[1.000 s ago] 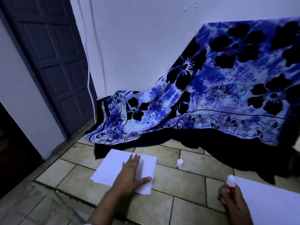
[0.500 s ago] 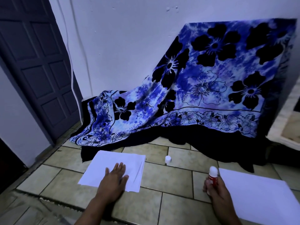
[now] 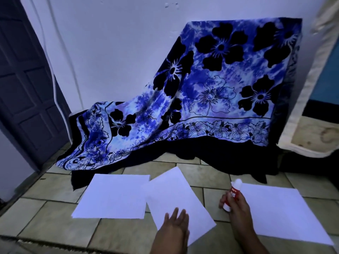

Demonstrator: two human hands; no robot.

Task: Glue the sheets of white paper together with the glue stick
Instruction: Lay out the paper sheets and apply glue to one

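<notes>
Left hand (image 3: pixel 174 227) is flat out, fingers straight and close together, resting on the near end of the middle sheet (image 3: pixel 176 202), with nothing curled round it, and a little motion blur on the fingertips. That sheet sits skewed, one corner pointing to the far side, its left edge overlapping the right edge of the paper stack (image 3: pixel 113 196) that lies square on the tiled floor (image 3: pixel 51 209); whether the skewed sheet lies fully flat or is lifted a touch, I cannot tell. Over to the right hand (image 3: pixel 238 206): fingers wrapped firmly round the glue stick (image 3: pixel 231 196), red label, white base, cap off, white tip up and leaning slightly to the right. The stick is held in the gap between the middle sheet and the right sheet (image 3: pixel 282 213), just beside that sheet's far-left corner. The right sheet lies flat on the tiles, with the right wrist crossing its near-left edge. Beyond the papers, a blue flowered cloth (image 3: pixel 201 99) with a black border drapes down from something tall onto the floor against the white wall (image 3: pixel 113 52). A dark panelled door (image 3: pixel 23 79) stands far left, a white cable (image 3: pixel 55 83) runs down beside it, and a cream-edged panel (image 3: pixel 310 85) leans at the right.
</notes>
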